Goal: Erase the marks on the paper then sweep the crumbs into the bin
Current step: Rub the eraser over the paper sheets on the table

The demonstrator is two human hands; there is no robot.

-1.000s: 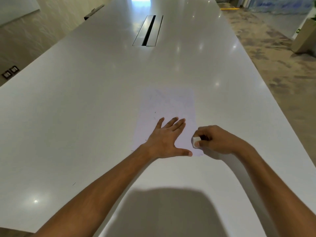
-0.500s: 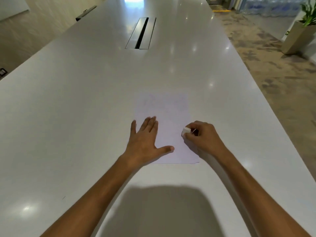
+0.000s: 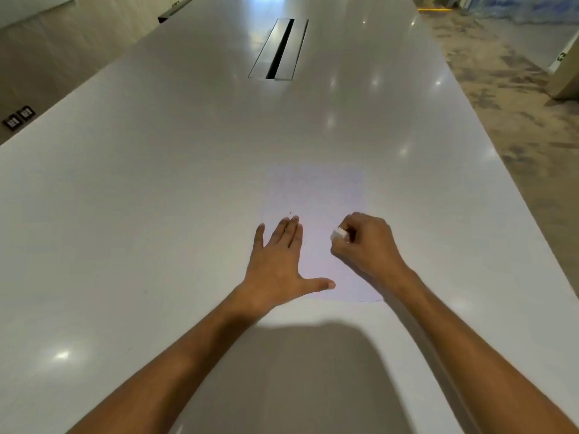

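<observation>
A pale sheet of paper [image 3: 316, 192] lies flat on the long white table [image 3: 156, 198]. My left hand [image 3: 279, 264] presses flat on the sheet's near left part, fingers straight and thumb spread across the paper. My right hand [image 3: 369, 245] is curled round a small white eraser [image 3: 338, 234], which sits on the paper's right half. A few tiny dark specks [image 3: 291, 212] lie just beyond my left fingertips. Any pencil marks are too faint to make out. No bin is in view.
A metal cable slot [image 3: 279, 48] is set into the table's far middle. The table's right edge runs close to the paper, with patterned carpet [image 3: 517, 98] beyond it. Floor sockets [image 3: 18, 117] show at the far left.
My right hand has carried the eraser from the sheet's near right corner up toward its middle right. My left hand has slid left toward the paper's left edge.
</observation>
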